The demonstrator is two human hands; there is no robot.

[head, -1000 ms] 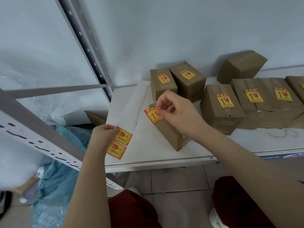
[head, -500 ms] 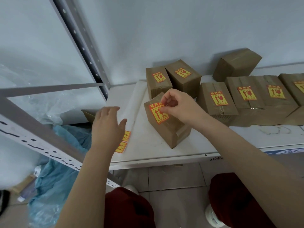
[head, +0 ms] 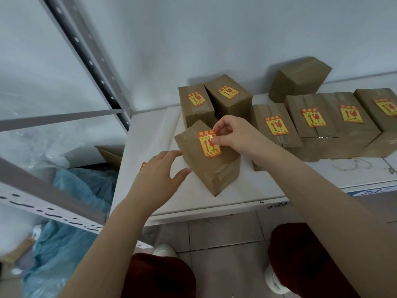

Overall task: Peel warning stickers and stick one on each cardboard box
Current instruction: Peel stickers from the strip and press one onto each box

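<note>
Sticker (head: 208, 144) is lying on the tilted box (head: 211, 168), right hand (head: 234, 134) pinching its edge; left hand (head: 158, 179) is hovering open beside the box.

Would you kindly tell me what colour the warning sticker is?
Yellow with a red border and symbols, on the sticker in the head view.

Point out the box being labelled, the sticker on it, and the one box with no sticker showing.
Tilted box (head: 211, 173): head view, on its lower brown face.
Warning sticker (head: 207, 147): head view, on its yellow middle.
Unlabelled box (head: 300, 79): head view, on its front face, by the wall.
</note>
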